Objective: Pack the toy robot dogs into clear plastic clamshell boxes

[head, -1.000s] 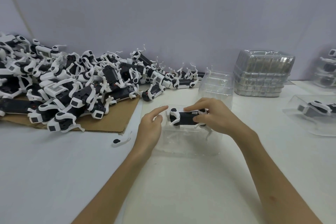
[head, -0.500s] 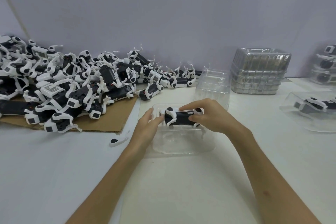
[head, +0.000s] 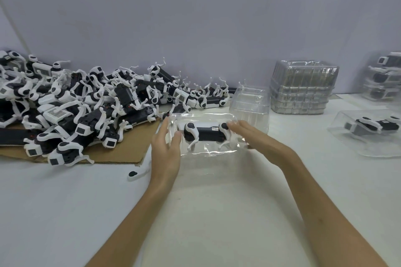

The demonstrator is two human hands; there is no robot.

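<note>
The clamshell box point(head: 204, 118) in front is thin clear plastic, glossy, with bright glints along its rim and creases. The toy dog point(head: 205, 134) inside it is hard, smooth plastic, black in the body and white in the legs, with a slight sheen. The pile of toy dogs point(head: 76, 102) looks to be the same plastic. Under the pile lies a cardboard sheet point(head: 130, 149), brown and matt, with a rough corrugated edge. The table point(head: 217, 212) is white, smooth and matt. The stack of empty boxes point(head: 303, 91) is clear, shiny plastic. The wall point(head: 195, 17) is flat and matt.
</note>
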